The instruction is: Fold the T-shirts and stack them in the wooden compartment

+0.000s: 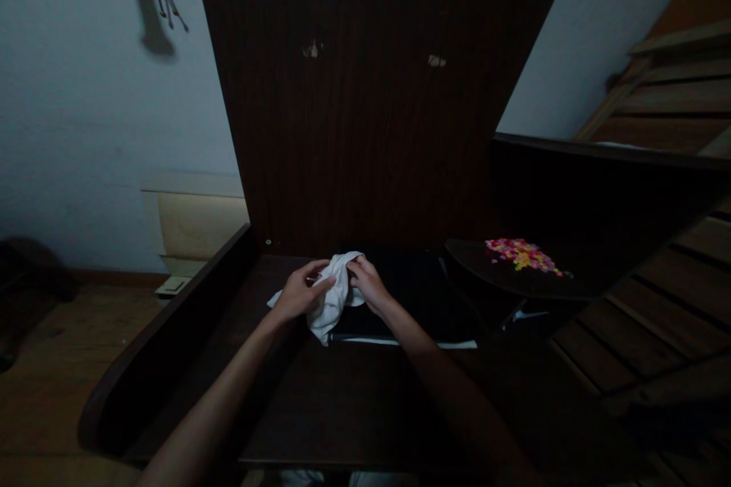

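Observation:
A crumpled white cloth (pixel 336 303) hangs between my two hands, just above the dark desk (pixel 320 411). My left hand (pixel 300 291) grips its left side, with thumb and fingers curved around the fabric. At the upper right edge of the cloth, my right hand (pixel 368 283) pinches a fold; the fingertips are partly hidden by the material. Under and to the right of the cloth lies a flat black item (pixel 414 293), perhaps folded fabric or a mat, with a white strip (pixel 457 345) showing along its near edge.
Small pink, red and yellow pieces (pixel 525 255) lie heaped on a raised corner shelf (pixel 474 259) at the right. A dark back panel (pixel 365 114) rises behind the desk. Low side boards (pixel 171 350) border the left. Wooden slats (pixel 656 327) stand farther right.

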A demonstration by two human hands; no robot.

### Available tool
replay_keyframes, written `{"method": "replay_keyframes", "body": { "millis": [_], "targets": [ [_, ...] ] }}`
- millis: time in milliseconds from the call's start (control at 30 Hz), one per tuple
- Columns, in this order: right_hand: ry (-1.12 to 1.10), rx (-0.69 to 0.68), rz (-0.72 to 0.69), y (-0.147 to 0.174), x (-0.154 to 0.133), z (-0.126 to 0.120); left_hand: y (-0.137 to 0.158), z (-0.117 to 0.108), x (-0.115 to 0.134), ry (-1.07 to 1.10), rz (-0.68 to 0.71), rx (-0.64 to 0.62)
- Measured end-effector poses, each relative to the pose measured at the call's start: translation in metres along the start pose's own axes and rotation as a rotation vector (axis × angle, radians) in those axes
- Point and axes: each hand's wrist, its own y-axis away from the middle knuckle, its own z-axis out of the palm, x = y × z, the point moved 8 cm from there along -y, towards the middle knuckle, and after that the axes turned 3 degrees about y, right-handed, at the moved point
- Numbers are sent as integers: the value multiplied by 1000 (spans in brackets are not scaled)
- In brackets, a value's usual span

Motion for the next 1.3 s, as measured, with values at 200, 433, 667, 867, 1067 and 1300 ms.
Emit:
{"method": "replay_keyframes", "body": {
  "millis": [200,433,667,867,1067,1300],
  "targets": [
    [-349,129,-75,-8,-15,-19,-8,-23,20,7,121,139],
    [-400,230,-141,-17,-46,-50,-2,-21,32,-74,136,-24],
    [-14,280,-114,-17,-39,-63,8,26,10,-272,100,-234],
    [718,364,-310,-7,-48,-73,20,58,0,-193,75,-428],
    [1109,87,-341,-4,-35,-50,0,17,-31,-201,-45,-38],
    [1251,52,-301,3,-30,-60,-10,-20,-58,-380,-19,101]
  ]
}}
